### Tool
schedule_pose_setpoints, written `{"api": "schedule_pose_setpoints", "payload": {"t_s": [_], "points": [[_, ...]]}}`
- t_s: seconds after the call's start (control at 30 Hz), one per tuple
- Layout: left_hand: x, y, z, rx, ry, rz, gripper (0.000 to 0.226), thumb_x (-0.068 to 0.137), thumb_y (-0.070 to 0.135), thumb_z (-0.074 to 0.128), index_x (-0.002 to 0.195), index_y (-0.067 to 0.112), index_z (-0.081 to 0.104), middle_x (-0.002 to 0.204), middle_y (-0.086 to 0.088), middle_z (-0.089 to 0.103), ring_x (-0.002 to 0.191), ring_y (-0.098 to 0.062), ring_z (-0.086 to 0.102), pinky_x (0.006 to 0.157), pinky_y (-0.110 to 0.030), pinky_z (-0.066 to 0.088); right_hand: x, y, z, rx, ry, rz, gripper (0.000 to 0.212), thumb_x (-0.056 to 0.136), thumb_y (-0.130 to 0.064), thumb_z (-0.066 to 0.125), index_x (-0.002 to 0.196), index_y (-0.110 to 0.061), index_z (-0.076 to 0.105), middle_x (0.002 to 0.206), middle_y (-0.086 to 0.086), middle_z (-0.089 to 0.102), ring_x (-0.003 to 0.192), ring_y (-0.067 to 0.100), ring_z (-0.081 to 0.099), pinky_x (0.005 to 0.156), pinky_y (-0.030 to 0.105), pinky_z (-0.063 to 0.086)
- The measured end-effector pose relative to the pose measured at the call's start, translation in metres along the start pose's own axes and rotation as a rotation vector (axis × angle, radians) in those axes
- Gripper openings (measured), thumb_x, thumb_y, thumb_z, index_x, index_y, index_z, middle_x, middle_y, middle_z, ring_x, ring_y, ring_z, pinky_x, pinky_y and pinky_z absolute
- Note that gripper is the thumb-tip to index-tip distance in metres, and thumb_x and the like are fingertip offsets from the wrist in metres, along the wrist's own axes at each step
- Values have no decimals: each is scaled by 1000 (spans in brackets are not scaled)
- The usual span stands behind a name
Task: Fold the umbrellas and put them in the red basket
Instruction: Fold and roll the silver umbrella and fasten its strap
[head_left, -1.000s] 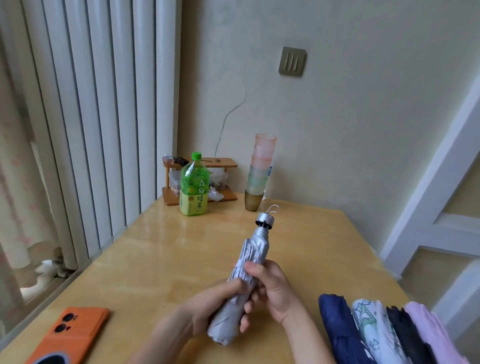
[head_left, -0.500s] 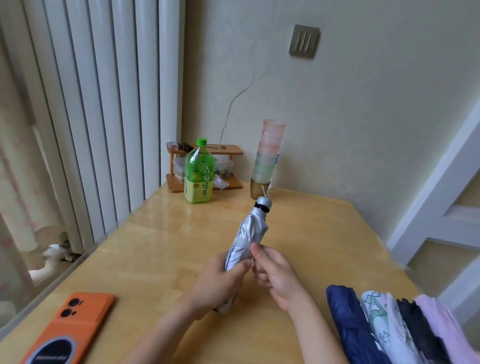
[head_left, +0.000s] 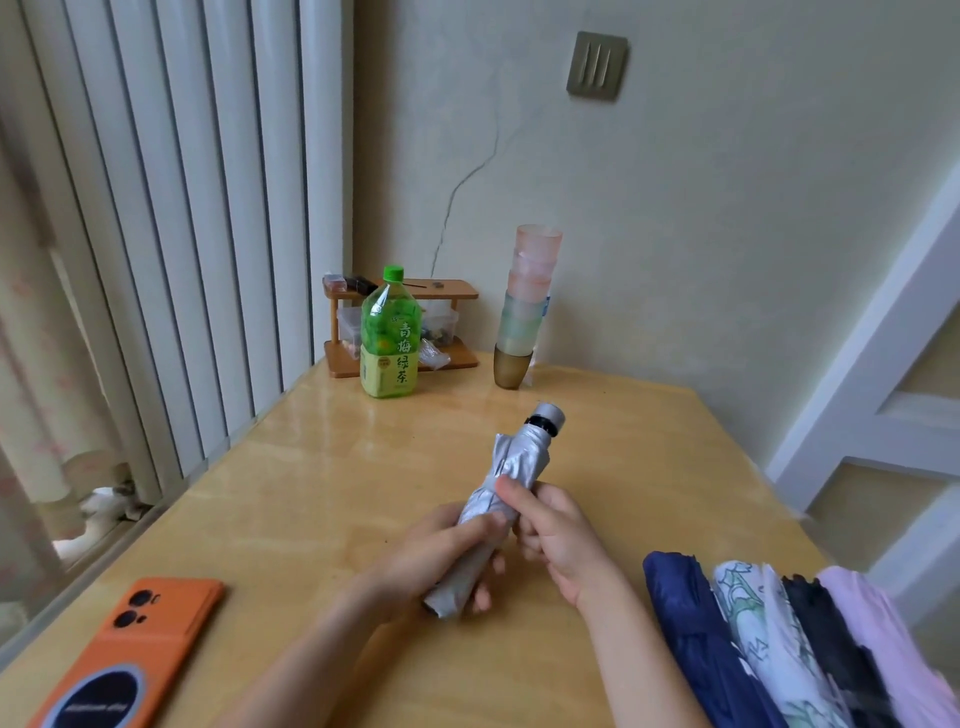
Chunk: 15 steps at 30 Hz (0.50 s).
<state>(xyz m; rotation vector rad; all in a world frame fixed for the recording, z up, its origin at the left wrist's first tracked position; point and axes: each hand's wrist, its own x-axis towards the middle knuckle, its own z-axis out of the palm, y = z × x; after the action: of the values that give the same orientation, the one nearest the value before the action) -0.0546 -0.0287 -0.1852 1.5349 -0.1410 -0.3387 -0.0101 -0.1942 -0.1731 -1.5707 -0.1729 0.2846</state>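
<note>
Gathering the pleats of the silver umbrella (head_left: 522, 465).

I have the left fingers (head_left: 480, 525) curled round the lower half of the silver umbrella, and the right fingers (head_left: 511, 492) pinching its pleats at mid-length, where a second ago they wrapped the whole bundle. Its capped end points to 1 o'clock, above the tabletop (head_left: 311, 493). I judge the folding nearly finished, with the wrap left to secure. Four folded umbrellas (head_left: 763, 623) lie side by side at 4 o'clock; the red basket is out of my view.
</note>
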Motion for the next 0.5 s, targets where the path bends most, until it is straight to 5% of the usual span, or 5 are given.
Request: {"api": "schedule_pose_setpoints", "payload": {"t_s": [0.13,0.2,0.33,0.5], "points": [[8,-15,10,700,389,201,37,87,42,71,96,20,44,79,5,63,68,-18,60,52,-20,39,5,6,10,-42,177,50,33,93,-37,72,77,-12,59,51,-7,28,42,10,24,44,24,22],[13,-25,15,868,496,291,37,90,40,67,97,25,34,83,6,56,72,-16,50,51,-23,32,7,7,15,-67,230,30,35,94,-38,72,72,-13,60,48,-10,34,41,8,30,45,24,26],[24,-32,8,851,481,375,32,93,33,59,94,31,27,82,7,58,70,-16,50,53,-31,35,6,5,15,-66,207,-18,34,97,-39,68,72,-15,62,47,-15,36,42,5,31,45,21,26],[22,-23,-4,576,418,268,24,94,36,66,95,23,46,68,8,59,53,-10,53,52,-30,43,5,9,11,-57,81,-58,29,103,-36,60,84,-14,60,60,-6,29,47,8,24,44,22,21]]}}
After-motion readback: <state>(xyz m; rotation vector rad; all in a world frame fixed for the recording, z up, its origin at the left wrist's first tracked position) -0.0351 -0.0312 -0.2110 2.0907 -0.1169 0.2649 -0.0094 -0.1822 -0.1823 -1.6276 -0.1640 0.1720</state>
